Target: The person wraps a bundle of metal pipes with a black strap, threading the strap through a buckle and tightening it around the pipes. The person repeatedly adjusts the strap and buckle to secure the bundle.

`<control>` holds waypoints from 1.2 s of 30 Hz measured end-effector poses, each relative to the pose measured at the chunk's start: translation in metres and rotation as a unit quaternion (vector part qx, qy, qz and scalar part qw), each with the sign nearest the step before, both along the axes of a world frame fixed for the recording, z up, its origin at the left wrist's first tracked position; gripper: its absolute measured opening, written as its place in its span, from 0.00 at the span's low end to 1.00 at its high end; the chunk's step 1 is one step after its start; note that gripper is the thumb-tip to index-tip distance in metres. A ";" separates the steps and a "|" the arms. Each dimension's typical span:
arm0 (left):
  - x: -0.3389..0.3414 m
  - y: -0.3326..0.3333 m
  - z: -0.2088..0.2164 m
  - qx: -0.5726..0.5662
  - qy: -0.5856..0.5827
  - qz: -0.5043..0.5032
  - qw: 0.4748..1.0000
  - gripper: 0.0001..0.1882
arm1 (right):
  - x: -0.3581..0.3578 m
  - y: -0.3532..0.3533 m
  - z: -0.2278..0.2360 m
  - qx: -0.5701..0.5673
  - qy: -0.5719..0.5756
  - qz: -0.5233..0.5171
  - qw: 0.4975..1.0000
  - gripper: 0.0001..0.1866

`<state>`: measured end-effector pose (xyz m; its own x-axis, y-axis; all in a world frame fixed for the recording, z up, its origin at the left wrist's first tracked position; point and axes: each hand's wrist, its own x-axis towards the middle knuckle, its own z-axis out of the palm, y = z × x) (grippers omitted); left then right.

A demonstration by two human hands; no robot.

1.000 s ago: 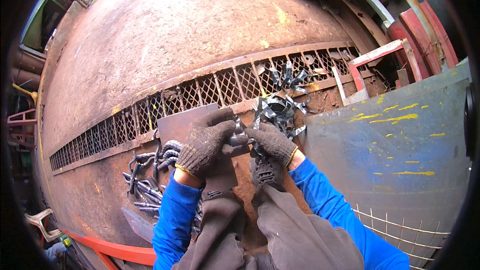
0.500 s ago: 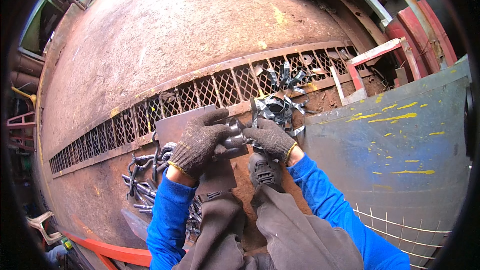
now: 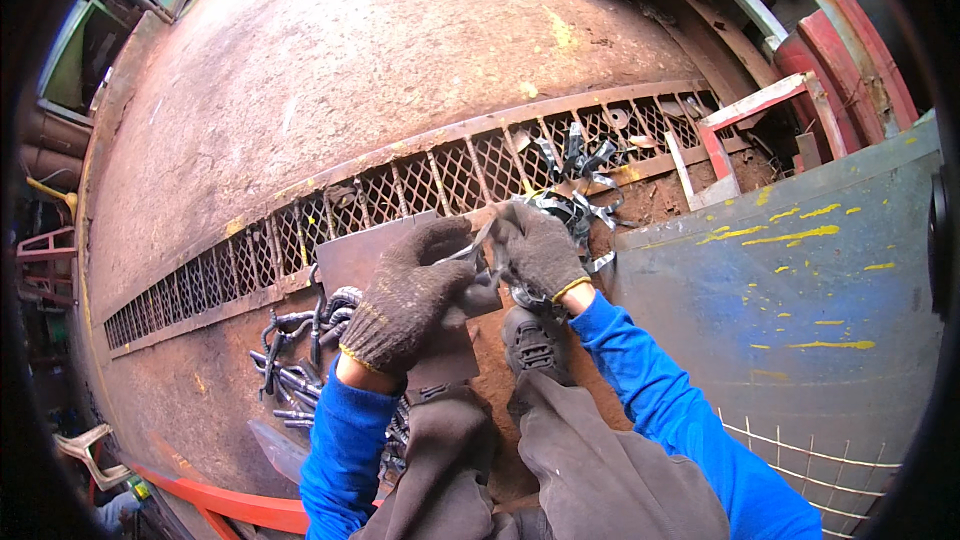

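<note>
My left hand [image 3: 405,290], in a dark grey knit glove with a yellow cuff edge, is closed round a short grey piece [image 3: 484,297] whose shape is mostly hidden by the fingers. A shiny grey strip [image 3: 474,244] stretches from it to my right hand [image 3: 541,252], likewise gloved, its fingers pinched on the strip's end. Both hands work over a flat brown-grey plate [image 3: 446,360] in front of my knees. Beyond my right hand lies a tangle of black and silver strips [image 3: 573,202].
Several dark, bent tubular pieces [image 3: 298,378] are heaped left of the plate. A mesh-covered floor grate [image 3: 440,178] runs across ahead. On the right stand a grey metal sheet [image 3: 790,270] with yellow marks and a red-and-white frame [image 3: 712,152]. A red bar [image 3: 235,502] crosses the lower left.
My right hand has risen slightly and turned, and the grey strip now shows stretched between the hands. The silvery piece seen between them before is now largely covered.
</note>
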<state>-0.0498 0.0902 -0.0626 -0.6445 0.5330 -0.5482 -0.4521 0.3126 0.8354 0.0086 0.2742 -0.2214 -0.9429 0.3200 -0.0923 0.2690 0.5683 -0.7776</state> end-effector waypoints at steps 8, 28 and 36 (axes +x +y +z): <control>0.001 -0.006 -0.004 0.006 -0.011 0.063 0.998 0.20 | -0.006 0.001 0.008 -0.018 0.016 0.016 1.000 0.15; 0.050 -0.003 0.005 0.109 -0.047 0.140 0.983 0.16 | 0.045 0.008 0.060 -0.160 -0.058 -0.004 0.985 0.28; 0.053 -0.011 -0.006 0.095 -0.020 0.094 0.991 0.20 | 0.049 0.012 0.054 -0.376 -0.131 0.037 0.917 0.22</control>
<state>0.0028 0.0795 -0.0689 -0.7217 0.5012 -0.4775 -0.5221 0.0590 0.8509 0.0579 0.2858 -0.1676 -0.8734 0.0082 -0.4870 0.4850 -0.0769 -0.8711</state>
